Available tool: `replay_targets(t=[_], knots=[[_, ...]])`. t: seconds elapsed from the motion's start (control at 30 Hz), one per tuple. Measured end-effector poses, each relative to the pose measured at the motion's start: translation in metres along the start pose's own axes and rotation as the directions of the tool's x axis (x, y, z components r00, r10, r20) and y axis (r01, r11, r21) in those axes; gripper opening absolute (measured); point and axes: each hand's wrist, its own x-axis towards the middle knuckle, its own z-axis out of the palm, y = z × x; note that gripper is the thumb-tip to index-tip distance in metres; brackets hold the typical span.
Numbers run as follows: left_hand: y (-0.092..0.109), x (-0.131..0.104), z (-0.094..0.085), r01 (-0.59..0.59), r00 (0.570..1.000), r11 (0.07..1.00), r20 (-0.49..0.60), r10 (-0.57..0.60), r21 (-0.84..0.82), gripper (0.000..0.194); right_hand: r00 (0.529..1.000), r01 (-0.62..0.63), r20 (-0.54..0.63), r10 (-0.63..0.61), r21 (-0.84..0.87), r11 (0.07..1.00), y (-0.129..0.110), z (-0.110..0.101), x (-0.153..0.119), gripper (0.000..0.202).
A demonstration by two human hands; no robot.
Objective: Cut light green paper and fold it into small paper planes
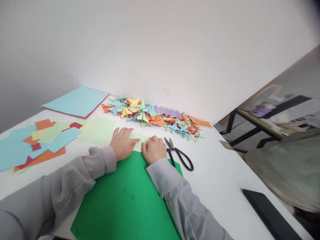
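A small pale green paper [140, 138] with crease lines lies on the table between my hands, just beyond the top of a big green sheet [125, 200]. My left hand [123, 143] rests at its left edge, fingers spread and thumb tip on the paper. My right hand [155, 149] is curled at its right side, with thumb and bent fingers pressed to the paper; the fingertips are partly hidden. Black-handled scissors [183, 158] lie just right of my right hand, blades slightly apart.
Many folded paper planes [142, 113] lie heaped along the wall. Coloured paper pieces [50, 136] spread at left, below stacked blue sheets [77, 100]. A pale green sheet [97, 130] is beside my left hand. A black flat object [267, 213] sits near the table's right edge.
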Motion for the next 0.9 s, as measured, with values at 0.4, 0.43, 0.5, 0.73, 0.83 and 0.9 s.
replay_targets(t=[0.4, 0.43, 0.5, 0.73, 0.83, 0.9], knots=[[-0.004, -0.001, 0.0, -0.036, 0.999, 0.999, 0.022, 0.036, 0.017, 0.031, 0.987, -0.109, -0.119, 0.11, 0.011, 0.994, 0.003, 0.022, -0.002, 0.032], [-0.004, -0.001, 0.0, -0.032, 0.999, 0.999, 0.028, 0.031, 0.024, 0.031, 0.986, -0.108, -0.123, 0.109, 0.017, 0.994, 0.003, 0.024, -0.002, 0.031], [-0.004, -0.001, 0.0, -0.028, 0.999, 0.999, 0.031, 0.027, 0.025, 0.031, 0.988, -0.091, -0.125, 0.097, 0.047, 0.995, 0.005, 0.024, -0.002, 0.03], [-0.005, -0.001, 0.002, -0.055, 0.998, 0.997, 0.03, 0.054, 0.062, 0.032, 0.961, 0.252, -0.137, -0.24, 0.076, 0.965, 0.01, 0.015, -0.015, 0.032], [-0.007, -0.001, 0.003, -0.062, 0.998, 0.995, 0.027, 0.06, 0.079, 0.033, 0.952, 0.299, -0.087, -0.292, 0.084, 0.95, 0.009, 0.014, -0.016, 0.031], [-0.008, -0.001, 0.004, -0.059, 0.998, 0.995, 0.031, 0.056, 0.085, 0.032, 0.953, 0.296, -0.095, -0.286, 0.11, 0.949, 0.009, 0.016, -0.015, 0.03]])
